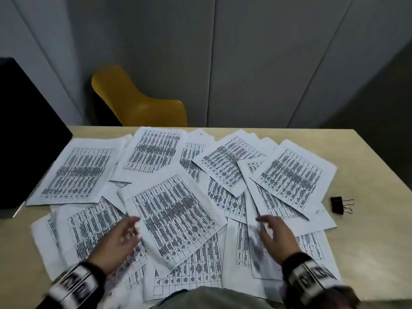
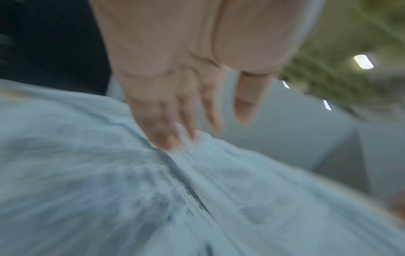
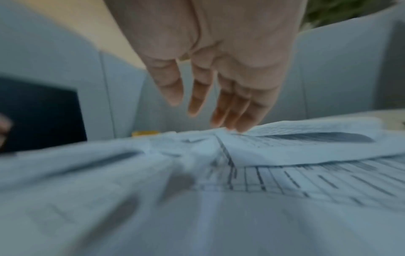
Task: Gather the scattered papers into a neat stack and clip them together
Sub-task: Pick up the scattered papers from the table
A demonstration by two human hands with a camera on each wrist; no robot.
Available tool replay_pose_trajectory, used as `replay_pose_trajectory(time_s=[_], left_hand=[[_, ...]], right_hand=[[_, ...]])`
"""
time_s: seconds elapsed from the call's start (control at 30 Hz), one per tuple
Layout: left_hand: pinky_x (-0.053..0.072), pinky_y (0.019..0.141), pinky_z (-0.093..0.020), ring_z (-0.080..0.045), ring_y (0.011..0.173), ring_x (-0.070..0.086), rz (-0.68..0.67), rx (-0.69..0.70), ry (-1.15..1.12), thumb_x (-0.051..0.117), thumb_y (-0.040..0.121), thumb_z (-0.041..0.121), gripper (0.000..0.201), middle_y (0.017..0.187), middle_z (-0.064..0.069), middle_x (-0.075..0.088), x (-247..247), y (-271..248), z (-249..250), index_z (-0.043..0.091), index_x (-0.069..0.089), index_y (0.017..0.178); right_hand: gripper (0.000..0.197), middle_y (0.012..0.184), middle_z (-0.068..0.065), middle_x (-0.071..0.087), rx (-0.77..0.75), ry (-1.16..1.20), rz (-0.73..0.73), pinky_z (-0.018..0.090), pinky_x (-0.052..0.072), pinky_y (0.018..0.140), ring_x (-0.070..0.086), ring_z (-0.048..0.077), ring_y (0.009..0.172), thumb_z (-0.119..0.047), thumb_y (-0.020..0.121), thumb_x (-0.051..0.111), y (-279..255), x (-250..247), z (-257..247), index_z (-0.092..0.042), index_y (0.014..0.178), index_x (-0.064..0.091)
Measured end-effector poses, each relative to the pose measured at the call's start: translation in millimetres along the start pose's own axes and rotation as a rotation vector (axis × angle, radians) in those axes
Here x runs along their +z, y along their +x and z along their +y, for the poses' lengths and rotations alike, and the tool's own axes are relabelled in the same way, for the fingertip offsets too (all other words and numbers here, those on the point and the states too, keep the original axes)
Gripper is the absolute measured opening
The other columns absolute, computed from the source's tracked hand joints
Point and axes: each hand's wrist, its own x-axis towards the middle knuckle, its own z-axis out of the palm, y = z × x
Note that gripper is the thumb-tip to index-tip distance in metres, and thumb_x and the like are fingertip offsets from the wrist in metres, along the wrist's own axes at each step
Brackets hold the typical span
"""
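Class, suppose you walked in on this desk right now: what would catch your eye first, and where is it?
First, the printed table sheets fanned in overlapping disorder across most of the wooden table. Next, the left hand and right hand, both open with fingers spread, low over the near sheets. Last, a lone black binder clip on bare wood at the right, and a yellow chair behind.

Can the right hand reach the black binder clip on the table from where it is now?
Probably yes. The binder clip lies alone on the bare table, just beyond the right edge of the papers. The right hand is open over the sheets on the same side, with nothing between them.
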Motion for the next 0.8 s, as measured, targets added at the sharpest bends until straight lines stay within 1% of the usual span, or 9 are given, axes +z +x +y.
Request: replay_pose_trajectory(time_s=[0.07,0.13,0.27,0.37,0.43,0.5,0.57,0.67,0.8], left_hand=[[0.023,0.112,-0.049,-0.030,0.140,0.024,0.094,-0.053,0.216,0.050,0.092,0.036,0.058,0.153,-0.006,0.024,14.4,26.2,11.3,0.032,0.024,0.143],[0.007,0.115,-0.056,-0.036,0.144,-0.005,0.017,-0.130,0.425,0.036,0.091,0.055,0.071,0.158,-0.007,-0.008,32.8,47.4,22.3,0.035,-0.002,0.147],[-0.006,0.110,-0.063,-0.040,0.139,-0.024,-0.207,-0.199,0.650,0.021,0.090,0.064,0.067,0.151,-0.004,-0.032,65.4,56.1,12.6,0.043,-0.013,0.143],[-0.010,0.109,-0.062,-0.038,0.138,-0.026,-0.312,-0.106,0.743,0.021,0.089,0.065,0.062,0.142,0.004,-0.037,76.7,49.8,4.3,0.049,-0.009,0.141],[-0.011,0.110,-0.059,-0.035,0.140,-0.023,-0.316,-0.035,0.750,0.024,0.089,0.063,0.058,0.143,0.008,-0.031,75.4,48.4,-4.3,0.051,0.001,0.141],[-0.007,0.112,-0.055,-0.032,0.143,-0.015,-0.212,0.023,0.672,0.033,0.090,0.057,0.055,0.153,0.005,-0.018,69.4,47.9,-8.7,0.050,0.013,0.141],[-0.001,0.115,-0.053,-0.031,0.144,-0.010,-0.006,-0.013,0.555,0.044,0.089,0.052,0.062,0.158,-0.001,-0.009,62.7,51.5,-12.6,0.043,0.016,0.143],[0.007,0.117,-0.051,-0.034,0.144,-0.006,0.145,-0.191,0.449,0.053,0.084,0.054,0.085,0.158,-0.013,-0.007,57.5,57.2,-9.8,0.032,0.001,0.148],[0.015,0.113,-0.052,-0.035,0.144,0.004,0.201,-0.252,0.407,0.066,0.078,0.046,0.101,0.157,-0.012,-0.002,66.0,57.3,3.6,0.029,-0.006,0.147]], right_hand=[[0.053,0.128,0.025,0.053,0.064,-0.236,0.067,0.044,0.042,0.098,0.051,0.039,0.117,-0.042,0.082,0.043,24.6,13.6,-1.2,-0.010,0.122,0.058],[0.061,0.152,0.023,0.021,0.189,-0.402,-0.090,0.051,0.022,0.112,0.022,0.040,0.140,-0.046,0.089,0.036,37.8,23.9,-12.6,-0.015,0.141,0.033],[0.064,0.158,0.013,-0.010,0.152,-0.518,-0.358,0.048,0.004,0.117,-0.006,0.033,0.145,-0.048,0.096,0.026,27.8,40.6,-23.2,-0.022,0.149,0.004],[0.080,0.159,0.009,-0.005,0.044,-0.539,-0.515,0.047,0.004,0.118,0.000,0.030,0.146,-0.064,0.088,0.006,5.8,47.0,-45.5,-0.011,0.145,0.025],[0.090,0.151,0.009,0.032,-0.013,-0.436,-0.533,0.043,0.026,0.115,0.038,0.023,0.131,-0.070,0.081,0.008,-6.6,41.0,-53.9,-0.006,0.124,0.055],[0.046,0.112,0.001,0.061,0.016,-0.147,-0.416,0.033,0.047,0.096,0.055,0.013,0.093,-0.051,0.093,0.038,-7.2,27.2,-57.1,-0.015,0.108,0.063],[0.033,0.110,-0.002,0.063,0.074,0.036,-0.190,0.027,0.046,0.093,0.056,0.010,0.094,-0.038,0.093,0.049,5.4,16.0,-42.1,-0.018,0.116,0.060],[0.054,0.140,0.012,0.046,0.174,-0.154,0.013,0.036,0.035,0.104,0.044,0.024,0.125,-0.049,0.091,0.043,32.7,5.7,-14.2,-0.015,0.133,0.045],[0.073,0.156,0.013,-0.014,0.252,-0.448,-0.381,0.049,0.002,0.116,-0.006,0.034,0.145,-0.060,0.091,0.028,33.1,25.7,-11.4,-0.024,0.149,0.000]])
